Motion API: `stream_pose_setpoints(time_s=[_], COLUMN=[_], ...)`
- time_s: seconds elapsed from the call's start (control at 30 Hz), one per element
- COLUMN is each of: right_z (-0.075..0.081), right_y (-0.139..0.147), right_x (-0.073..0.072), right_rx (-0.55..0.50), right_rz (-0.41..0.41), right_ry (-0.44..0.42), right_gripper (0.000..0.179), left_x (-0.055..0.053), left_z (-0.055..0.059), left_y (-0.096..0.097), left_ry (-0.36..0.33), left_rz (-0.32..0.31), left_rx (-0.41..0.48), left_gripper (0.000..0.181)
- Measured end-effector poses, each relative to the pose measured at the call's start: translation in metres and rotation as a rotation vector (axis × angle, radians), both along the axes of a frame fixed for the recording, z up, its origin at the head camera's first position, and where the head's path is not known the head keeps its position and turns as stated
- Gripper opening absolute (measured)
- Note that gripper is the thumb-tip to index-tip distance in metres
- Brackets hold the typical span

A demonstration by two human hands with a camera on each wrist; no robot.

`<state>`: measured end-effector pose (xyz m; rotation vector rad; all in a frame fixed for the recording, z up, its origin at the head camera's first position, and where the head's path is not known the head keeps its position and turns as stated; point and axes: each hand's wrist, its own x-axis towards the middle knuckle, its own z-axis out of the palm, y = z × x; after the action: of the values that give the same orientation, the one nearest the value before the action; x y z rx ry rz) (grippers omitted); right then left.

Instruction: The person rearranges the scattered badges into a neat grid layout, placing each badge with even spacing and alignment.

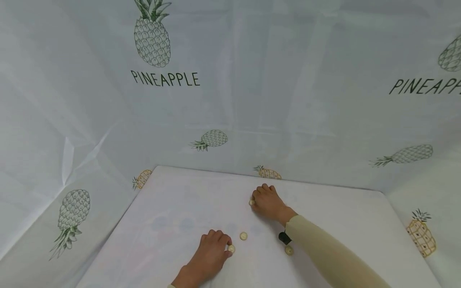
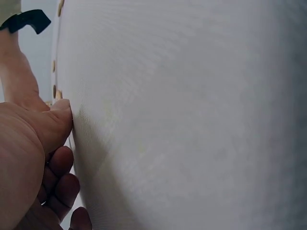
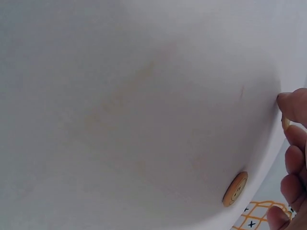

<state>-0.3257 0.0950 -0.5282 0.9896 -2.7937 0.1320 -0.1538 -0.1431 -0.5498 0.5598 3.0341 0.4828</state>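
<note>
Near the front of the white table, my left hand [image 1: 211, 254] pinches a round pale wooden button [image 1: 231, 249] between thumb and forefinger. My right hand [image 1: 268, 203] reaches farther back and holds another wooden button [image 1: 252, 203] at its fingertips. In the right wrist view this button [image 3: 286, 122] shows only as a thin edge between thumb and finger. A third button [image 1: 243, 236] lies flat between the hands. Beside the right forearm is one more button [image 1: 289, 250]. The left wrist view catches the left hand [image 2: 29, 148] from the thumb side, its button mostly hidden.
The white table top [image 1: 317, 208] has rounded back corners. Pale cloth [image 1: 288, 100] printed with pineapples hangs behind it and at the sides. A black band [image 1: 284, 238] sits on the right wrist, below a beige sleeve [image 1: 324, 252].
</note>
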Motion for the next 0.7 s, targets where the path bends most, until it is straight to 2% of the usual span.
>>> stream_pose_setpoints(time_s=[0.2,0.43,0.6,0.7], right_z=[0.0013,-0.0003,-0.0006,-0.0006], right_y=[-0.0025,-0.0063,-0.0058,-0.0052], right_x=[-0.0014,-0.0027,-0.0014,-0.0002], right_rx=[0.017,0.016,0.020,0.008], right_rz=[-0.026,-0.032,-0.075,-0.069], right_ry=[-0.027,-0.096,-0.111,-0.111], right_gripper=[0.023,0.017,0.019,0.018], left_x=[0.0008,0.0014,0.0019,0.0030], left_z=[0.0041,0.0007,-0.0001,0.0008], left_y=[0.0002,-0.0014,0.0003,0.0007], left_ry=[0.001,0.001,0.023,0.032], left_rz=[-0.006,-0.003,-0.017,-0.019], left_rx=[0.007,0.012,0.016,0.014], left_gripper=[0.021,0.020,0.020,0.021])
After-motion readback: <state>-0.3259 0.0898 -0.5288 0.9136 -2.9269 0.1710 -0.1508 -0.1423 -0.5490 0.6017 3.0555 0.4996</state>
